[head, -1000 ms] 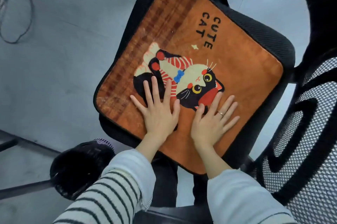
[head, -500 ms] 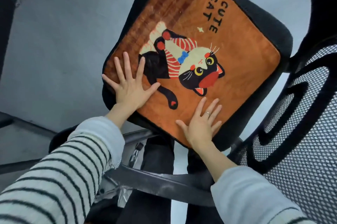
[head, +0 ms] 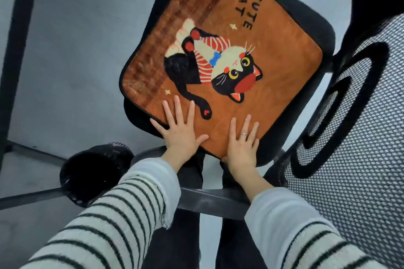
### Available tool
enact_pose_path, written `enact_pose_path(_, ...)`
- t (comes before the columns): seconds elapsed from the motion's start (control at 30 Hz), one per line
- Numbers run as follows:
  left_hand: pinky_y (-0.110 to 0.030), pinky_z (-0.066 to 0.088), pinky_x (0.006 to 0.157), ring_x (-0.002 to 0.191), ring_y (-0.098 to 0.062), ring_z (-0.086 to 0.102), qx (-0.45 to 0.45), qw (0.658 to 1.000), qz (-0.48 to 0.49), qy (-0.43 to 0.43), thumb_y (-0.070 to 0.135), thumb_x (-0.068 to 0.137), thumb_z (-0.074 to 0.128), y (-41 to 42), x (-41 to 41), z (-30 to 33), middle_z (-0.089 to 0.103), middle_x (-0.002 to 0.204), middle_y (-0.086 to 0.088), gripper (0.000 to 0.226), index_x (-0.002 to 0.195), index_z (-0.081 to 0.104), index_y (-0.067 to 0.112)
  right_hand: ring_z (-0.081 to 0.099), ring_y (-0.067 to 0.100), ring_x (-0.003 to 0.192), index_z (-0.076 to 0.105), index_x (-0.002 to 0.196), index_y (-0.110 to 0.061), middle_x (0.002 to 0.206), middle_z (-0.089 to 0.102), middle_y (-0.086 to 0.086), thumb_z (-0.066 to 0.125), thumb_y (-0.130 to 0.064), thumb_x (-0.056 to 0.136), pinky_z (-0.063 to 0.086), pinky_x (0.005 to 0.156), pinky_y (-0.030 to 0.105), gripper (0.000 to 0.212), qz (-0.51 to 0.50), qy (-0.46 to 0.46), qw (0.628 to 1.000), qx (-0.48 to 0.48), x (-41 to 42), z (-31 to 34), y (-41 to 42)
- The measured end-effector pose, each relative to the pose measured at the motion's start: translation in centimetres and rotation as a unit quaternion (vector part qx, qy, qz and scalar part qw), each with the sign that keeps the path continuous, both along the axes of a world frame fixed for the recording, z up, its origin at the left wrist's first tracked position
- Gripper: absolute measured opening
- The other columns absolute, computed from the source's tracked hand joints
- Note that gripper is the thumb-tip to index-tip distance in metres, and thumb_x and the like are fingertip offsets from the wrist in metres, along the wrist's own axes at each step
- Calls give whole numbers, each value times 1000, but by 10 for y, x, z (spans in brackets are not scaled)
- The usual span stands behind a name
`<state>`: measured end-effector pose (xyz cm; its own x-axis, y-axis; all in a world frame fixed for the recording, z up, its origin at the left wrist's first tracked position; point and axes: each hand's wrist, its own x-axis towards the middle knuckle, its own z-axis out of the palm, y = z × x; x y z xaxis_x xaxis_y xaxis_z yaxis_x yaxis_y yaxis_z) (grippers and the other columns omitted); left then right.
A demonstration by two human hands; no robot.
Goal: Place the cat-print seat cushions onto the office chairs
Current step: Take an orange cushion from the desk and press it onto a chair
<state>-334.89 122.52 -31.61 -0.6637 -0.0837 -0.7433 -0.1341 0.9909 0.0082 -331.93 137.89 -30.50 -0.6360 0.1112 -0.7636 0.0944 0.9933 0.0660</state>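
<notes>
An orange cat-print seat cushion (head: pixel 273 54) with the words "CUTE CAT" lies flat on the black seat of an office chair (head: pixel 310 21). My left hand (head: pixel 180 130) rests flat on the cushion's near edge, fingers spread, with the outer fingers over the rim. My right hand (head: pixel 241 144), wearing a ring, lies flat on the near corner of the cushion, fingers apart. Neither hand grips anything.
The chair's mesh backrest (head: pixel 349 137) stands at the right. A black wastebasket (head: pixel 94 168) sits on the grey floor at the lower left. Dark desk legs (head: pixel 19 28) run along the left, and a chair base arm (head: pixel 209 201) crosses below the hands.
Both hands slid toward me across the cushion, from beside the cat print to its near edge. The left hand moved in from the left side toward the right hand. The cushion stays on the seat.
</notes>
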Motion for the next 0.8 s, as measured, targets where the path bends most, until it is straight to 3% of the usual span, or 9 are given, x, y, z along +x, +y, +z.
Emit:
enact_pose_path(0.17, -76, 2, 100, 136, -44, -30, -19, 1000, -2, -5, 77, 76, 38, 3, 2, -3, -38, 148, -15, 108, 130, -40, 27, -16, 47, 141, -29, 143, -19, 143, -42, 20, 69, -28, 84, 22, 112, 55, 114, 15, -9, 999, 32, 4, -10, -4)
enact_pose_path(0.27, -76, 0, 99, 134, -42, -34, -1, 999, -5, -34, 76, 78, 38, 0, -2, 6, -42, 145, -13, 106, 133, -39, 29, -20, 46, 140, -26, 145, -19, 147, -38, 21, 65, -28, 87, 21, 114, 55, 108, 14, -62, 998, 15, -8, 2, -3)
enact_pose_path(0.37, -74, 4, 104, 137, -38, -31, 36, 996, -20, -84, 61, 88, 43, -13, -14, 24, -41, 147, -8, 94, 142, -28, 33, -15, 43, 142, -19, 148, -19, 151, -30, 20, 60, -33, 90, 19, 116, 51, 99, 17, -139, 990, -26, -35, 28, 4)
enact_pose_path(0.47, -66, 8, 110, 145, -32, -12, 76, 988, -25, -130, 45, 97, 38, -33, -26, 53, -20, 157, -5, 70, 149, -6, 32, 14, 36, 144, 4, 151, -17, 156, 9, 20, 53, -35, 93, 26, 114, 47, 78, 12, -152, 984, -89, -65, 60, 8)
enact_pose_path(0.57, -58, 15, 113, 145, -29, 8, 82, 993, 5, -84, 38, 98, 36, -46, -29, 96, 6, 158, -9, 61, 151, 9, 22, 42, 34, 129, 32, 140, -9, 140, 44, 17, 47, -31, 96, 40, 103, 43, 52, 27, -105, 986, -124, -94, 102, 0)
enact_pose_path(0.73, -47, 38, 105, 130, -28, 41, 126, 988, 88, 20, 34, 96, 38, -47, -28, 169, 39, 144, -10, 53, 146, 28, 18, 55, 34, 114, 51, 127, -5, 126, 59, 15, 46, -25, 95, 46, 91, 36, 38, 91, -36, 982, -162, -123, 181, -18)
enact_pose_path(0.8, -44, 43, 100, 123, -28, 48, 129, 982, 121, 62, 32, 97, 38, -41, -19, 212, 45, 139, -10, 47, 141, 37, 17, 56, 34, 112, 52, 126, -2, 124, 60, 17, 45, -23, 96, 46, 88, 35, 37, 160, -16, 971, -174, -126, 219, -21)
